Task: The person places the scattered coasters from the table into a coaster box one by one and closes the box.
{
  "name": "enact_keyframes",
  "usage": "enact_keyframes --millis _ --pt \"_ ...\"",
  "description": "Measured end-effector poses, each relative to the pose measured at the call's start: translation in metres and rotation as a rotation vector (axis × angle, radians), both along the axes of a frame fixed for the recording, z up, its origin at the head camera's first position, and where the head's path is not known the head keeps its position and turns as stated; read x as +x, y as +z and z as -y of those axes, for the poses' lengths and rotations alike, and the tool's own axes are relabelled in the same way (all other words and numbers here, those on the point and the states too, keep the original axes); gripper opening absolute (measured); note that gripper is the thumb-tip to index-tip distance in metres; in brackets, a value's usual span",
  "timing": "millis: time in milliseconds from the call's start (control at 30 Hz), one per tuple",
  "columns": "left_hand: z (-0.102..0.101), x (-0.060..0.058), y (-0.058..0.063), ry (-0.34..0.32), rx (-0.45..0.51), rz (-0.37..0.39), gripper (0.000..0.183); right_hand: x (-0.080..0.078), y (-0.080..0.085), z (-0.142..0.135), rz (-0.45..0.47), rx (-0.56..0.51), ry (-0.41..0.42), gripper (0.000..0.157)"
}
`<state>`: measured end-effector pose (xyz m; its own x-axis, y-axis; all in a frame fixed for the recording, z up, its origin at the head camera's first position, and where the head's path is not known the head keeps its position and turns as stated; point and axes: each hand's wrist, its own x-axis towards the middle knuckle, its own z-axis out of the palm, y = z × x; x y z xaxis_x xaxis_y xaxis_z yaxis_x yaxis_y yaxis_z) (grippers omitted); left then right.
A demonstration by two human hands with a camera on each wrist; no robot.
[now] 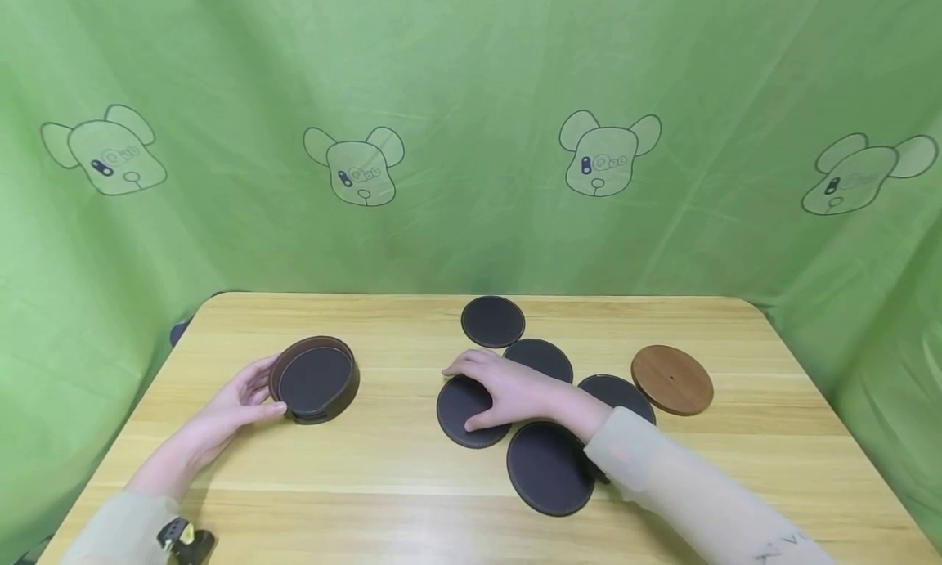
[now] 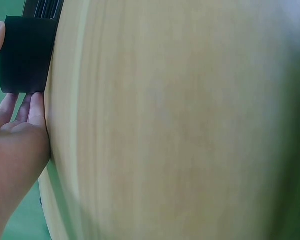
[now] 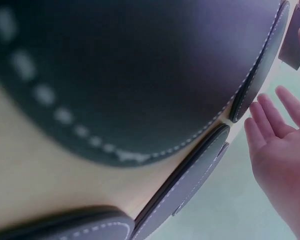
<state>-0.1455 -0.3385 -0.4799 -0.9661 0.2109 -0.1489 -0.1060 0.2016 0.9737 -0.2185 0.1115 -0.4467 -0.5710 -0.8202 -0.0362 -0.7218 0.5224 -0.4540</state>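
Observation:
On the left of the table, my left hand (image 1: 228,405) grips a round dark brown coaster holder (image 1: 346,397) by its left side, thumb at the near side. Inside the holder lies a black round coaster (image 1: 316,379); the left wrist view shows the curved outer wall of the holder (image 2: 27,55). My right hand (image 1: 515,389) is over another black coaster (image 1: 458,405) at the table's middle, fingers at its far edge and thumb above its near part. In the right wrist view the fingers of that hand (image 3: 282,155) look loosely extended; contact with the coaster cannot be told.
More black coasters lie around my right hand: one at the back (image 1: 493,321), one behind the wrist (image 1: 540,356), one beyond the sleeve (image 1: 618,395), one in front (image 1: 552,468). A brown wooden disc (image 1: 671,379) lies at the right. A green curtain (image 1: 471,246) hangs behind the table.

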Motion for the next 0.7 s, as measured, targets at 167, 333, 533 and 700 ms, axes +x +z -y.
enact_keyframes --millis 167,333,533,700 --pt "0.0001 0.0000 -0.0008 -0.004 0.012 -0.007 0.086 0.0001 0.0006 -0.0023 0.011 0.008 -0.001 0.074" --pt "0.0003 -0.0001 -0.0011 -0.004 0.010 -0.009 0.086 -0.0003 -0.0009 -0.0029 0.003 0.006 0.001 0.075" --pt "0.0002 -0.0002 -0.0015 0.001 0.005 -0.005 0.086 -0.0014 -0.0039 -0.0024 -0.022 0.021 -0.007 0.078" --pt "-0.0006 -0.0005 -0.0005 0.001 0.003 -0.003 0.086 -0.0009 -0.0035 -0.0020 -0.020 0.028 -0.013 0.081"
